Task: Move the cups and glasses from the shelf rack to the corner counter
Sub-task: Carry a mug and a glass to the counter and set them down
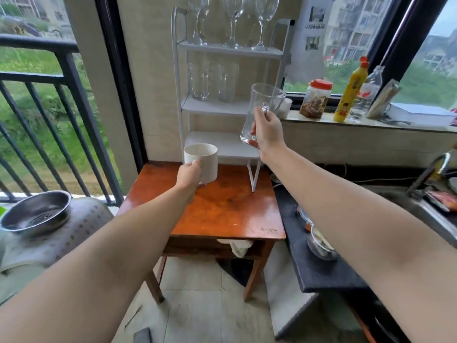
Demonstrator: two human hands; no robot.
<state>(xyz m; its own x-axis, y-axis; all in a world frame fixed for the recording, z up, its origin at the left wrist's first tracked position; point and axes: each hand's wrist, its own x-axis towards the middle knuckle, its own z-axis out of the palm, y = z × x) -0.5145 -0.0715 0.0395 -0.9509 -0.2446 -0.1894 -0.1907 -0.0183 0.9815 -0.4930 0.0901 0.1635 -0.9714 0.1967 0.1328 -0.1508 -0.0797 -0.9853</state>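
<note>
A tiled corner between a railed window and a cluttered sill held a small wooden table [222, 206], and on it stood a white shelf rack [230, 100] with stemmed glasses [235, 21] on the top tier and clear mugs [212, 81] on the middle one. The left hand [189, 175] was wrapped around the handle side of a white cup [201, 162], held just above the tabletop in front of the rack's lowest shelf. The right hand [268, 131] had its fingers curled around the handle of a tilted glass mug [262, 112], raised beside the rack.

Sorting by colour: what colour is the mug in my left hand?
White, plain; the mug shows clearly in the head view.
</note>
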